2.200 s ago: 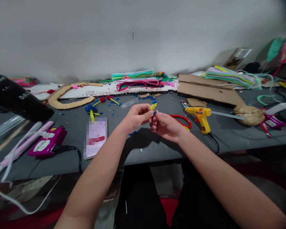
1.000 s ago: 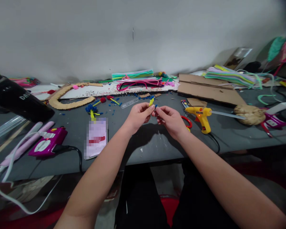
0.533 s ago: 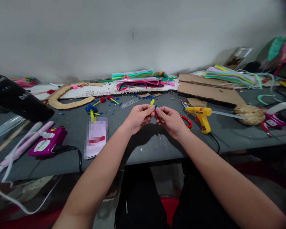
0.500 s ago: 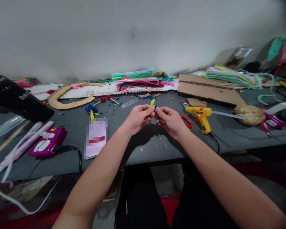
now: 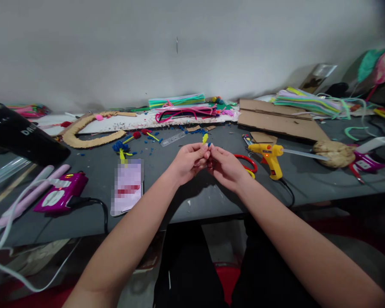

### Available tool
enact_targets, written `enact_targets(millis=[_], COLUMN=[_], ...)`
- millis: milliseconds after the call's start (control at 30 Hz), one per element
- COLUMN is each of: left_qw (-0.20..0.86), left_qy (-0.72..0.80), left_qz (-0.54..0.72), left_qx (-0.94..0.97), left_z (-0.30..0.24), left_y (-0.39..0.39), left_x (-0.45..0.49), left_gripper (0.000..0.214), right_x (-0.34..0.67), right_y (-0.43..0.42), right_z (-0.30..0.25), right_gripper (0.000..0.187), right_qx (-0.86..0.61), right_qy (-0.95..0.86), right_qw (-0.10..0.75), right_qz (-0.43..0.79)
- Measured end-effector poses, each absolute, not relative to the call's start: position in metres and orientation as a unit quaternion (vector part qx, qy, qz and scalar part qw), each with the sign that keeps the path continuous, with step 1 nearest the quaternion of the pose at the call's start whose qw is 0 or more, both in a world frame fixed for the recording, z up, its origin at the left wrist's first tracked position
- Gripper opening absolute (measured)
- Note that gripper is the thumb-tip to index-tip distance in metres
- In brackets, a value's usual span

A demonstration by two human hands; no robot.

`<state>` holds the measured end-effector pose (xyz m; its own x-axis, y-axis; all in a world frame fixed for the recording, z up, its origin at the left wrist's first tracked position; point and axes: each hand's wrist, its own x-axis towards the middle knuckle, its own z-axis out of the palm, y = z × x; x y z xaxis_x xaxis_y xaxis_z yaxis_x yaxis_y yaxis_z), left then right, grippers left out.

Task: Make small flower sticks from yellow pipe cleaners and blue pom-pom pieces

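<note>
pinching a short fuzzy yellow stem (image 5: pixel 205 138), the left hand (image 5: pixel 190 161) is nearer; the stem pokes up above its fingertips, long axis near upright. the right hand (image 5: pixel 223 166) meets a small fuzzy blue bit (image 5: pixel 209 145) just below and right; whether gripping, i cannot tell.

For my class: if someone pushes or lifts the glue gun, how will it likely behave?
The glue gun probably won't roll, since its handle juts sideways. Lifted, it may drag its black cord. The long stick behind could catch on things.
</note>
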<state>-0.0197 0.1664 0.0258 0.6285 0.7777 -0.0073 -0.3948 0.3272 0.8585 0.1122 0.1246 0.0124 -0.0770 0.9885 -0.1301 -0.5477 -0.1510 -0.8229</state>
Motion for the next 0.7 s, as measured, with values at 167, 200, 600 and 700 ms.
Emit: enact_targets(millis=[167,200,600,700], left_qw=[0.786,0.789,0.759,0.753], left_qy=[0.205,0.203,0.230,0.238], left_qz=[0.390,0.391,0.428,0.426], left_qx=[0.433,0.429,0.434,0.442], left_z=[0.025,0.025,0.022,0.022], left_y=[0.166,0.167,0.171,0.170], left_x=[-0.018,-0.017,-0.017,-0.017], left_gripper=[0.025,0.025,0.027,0.028], right_x=[0.112,0.113,0.122,0.121], right_y=[0.127,0.127,0.126,0.127], right_z=[0.012,0.013,0.022,0.021], right_gripper=[0.030,0.030,0.025,0.026], right_qx=[-0.344,-0.345,-0.388,-0.398], right_qy=[-0.306,-0.308,-0.352,-0.346], right_qw=[0.582,0.583,0.580,0.581], right_qz=[0.670,0.668,0.624,0.620])
